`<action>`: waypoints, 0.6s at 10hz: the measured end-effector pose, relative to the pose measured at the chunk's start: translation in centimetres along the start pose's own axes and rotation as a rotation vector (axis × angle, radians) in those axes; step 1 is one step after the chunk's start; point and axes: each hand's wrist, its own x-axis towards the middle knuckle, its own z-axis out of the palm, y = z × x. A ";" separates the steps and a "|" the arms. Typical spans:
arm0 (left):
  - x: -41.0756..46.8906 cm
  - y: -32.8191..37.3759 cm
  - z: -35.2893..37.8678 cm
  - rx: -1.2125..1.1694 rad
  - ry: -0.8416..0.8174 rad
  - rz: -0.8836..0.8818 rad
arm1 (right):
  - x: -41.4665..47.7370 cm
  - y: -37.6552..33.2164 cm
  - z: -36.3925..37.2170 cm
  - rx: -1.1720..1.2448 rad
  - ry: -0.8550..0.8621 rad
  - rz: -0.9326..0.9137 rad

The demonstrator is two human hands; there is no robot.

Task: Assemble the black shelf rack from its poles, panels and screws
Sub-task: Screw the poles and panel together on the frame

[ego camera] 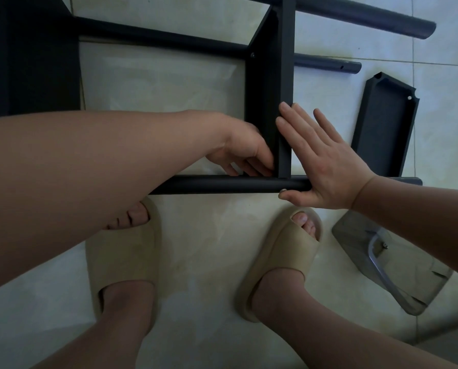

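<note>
Panel point(269, 102) stiff, probably light, tippy. Right hand point(326, 166) braces it, fingers straight. Left hand point(245, 151) curled near pole point(222, 184); grip unclear.

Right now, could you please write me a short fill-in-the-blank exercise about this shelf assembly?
The right hand presses the upright panel, thumb against the near ____.
A loose panel lies to that hand's ____.
The clear bag rests on the tiled ____.
Missing words: pole; right; floor.
</note>
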 end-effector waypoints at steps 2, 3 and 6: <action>-0.5 0.2 0.0 0.051 0.068 0.039 | 0.0 0.0 0.0 0.005 0.000 0.001; -0.9 0.6 -0.3 0.085 0.074 0.039 | 0.1 -0.1 -0.1 0.007 -0.003 0.004; -0.7 0.7 0.2 0.133 0.112 0.084 | 0.0 0.0 0.0 0.002 -0.003 0.004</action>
